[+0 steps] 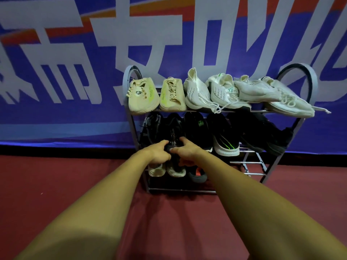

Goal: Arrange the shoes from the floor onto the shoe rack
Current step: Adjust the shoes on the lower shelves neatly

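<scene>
Hands: left hand (158, 153) and right hand (185, 150) are both on the same black shoe (174, 128), fingers curled round its near end from either side (heel or toe, can't tell)
Black shoe: on the middle shelf of the shoe rack (314, 81), pointing away from the grip, white lettering on top, squeezed in between two others
Neighbours: dark shoe (151, 128) just left of the grip and second dark shoe (196, 126) just right of it look to be touching or close to it, so shoving deeper could drag one crooked
Shelf bars (247, 151): only thin rods, so if the near end gets let go before it's properly resting on them, I reckon it tips toward the grip and drops
Beige pair (176, 172): right below the grip, which is where a slipped shoe would land and knock them about
White trainer (289, 106): up and far right of the grip, hanging over the rack's end with laces dangling; a hard push that rocks the frame could send it off
</scene>
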